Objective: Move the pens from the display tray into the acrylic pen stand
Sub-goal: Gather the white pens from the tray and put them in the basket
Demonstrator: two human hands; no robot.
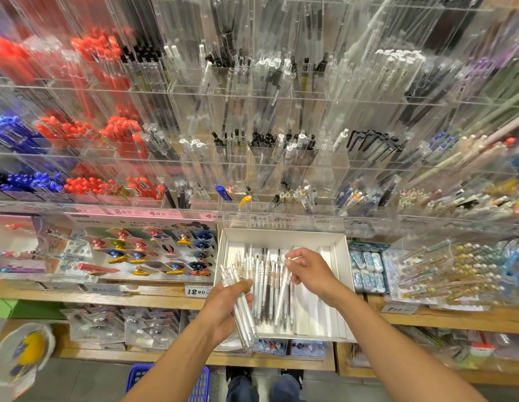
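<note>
A white cardboard display tray (341, 274) sits on the wooden shelf at centre, with several white and dark pens (267, 288) lying in its left half. My left hand (226, 309) grips a bundle of clear-white pens (242, 311) over the tray's left edge. Over the tray, my right hand (309, 271) pinches a single white pen (283, 297), its tip pointing down toward me. The acrylic pen stand (281, 158) rises behind the tray in tiers of clear compartments filled with pens.
Red and blue pens (78, 129) fill the stand's left side. A card of figurine pens (154, 250) lies left of the tray; eraser packs (367, 271) and bagged pens (450, 274) lie right. A blue basket (142, 378) stands on the floor.
</note>
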